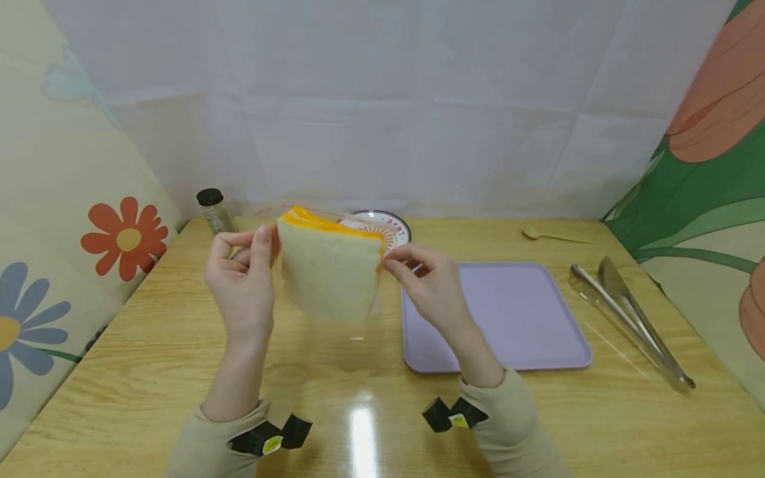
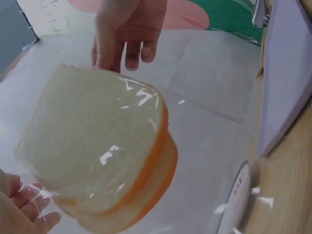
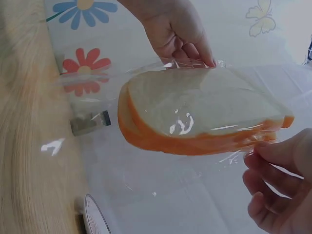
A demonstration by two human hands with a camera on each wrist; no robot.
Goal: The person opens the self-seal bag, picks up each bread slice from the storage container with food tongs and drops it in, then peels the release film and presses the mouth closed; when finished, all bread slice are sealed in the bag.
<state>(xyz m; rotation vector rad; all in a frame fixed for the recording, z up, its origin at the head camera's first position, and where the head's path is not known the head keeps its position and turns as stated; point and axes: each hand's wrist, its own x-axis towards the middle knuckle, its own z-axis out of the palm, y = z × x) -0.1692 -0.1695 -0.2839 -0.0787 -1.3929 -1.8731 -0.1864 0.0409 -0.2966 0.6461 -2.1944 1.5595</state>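
Slices of white bread (image 1: 331, 265) with orange-brown crust are inside a clear plastic bag (image 3: 181, 127), held up above the table. My left hand (image 1: 245, 272) pinches the bag's film at the left side, thumb against curled fingers. At the opposite side my right hand (image 1: 427, 282) pinches the bag between thumb and forefinger near a crust corner. Two stacked slices show in the left wrist view, where the right hand (image 2: 129, 34) is at the top. Behind the bread, a round plate (image 1: 397, 226) with a patterned face is partly hidden.
A lilac tray (image 1: 508, 315) lies right of centre, partly beneath my right forearm. Metal tongs (image 1: 633, 318) lie beyond its right edge. A gold spoon (image 1: 556, 236) is at the back right. At the back left stands a glass jar (image 1: 216, 216) with a black lid.
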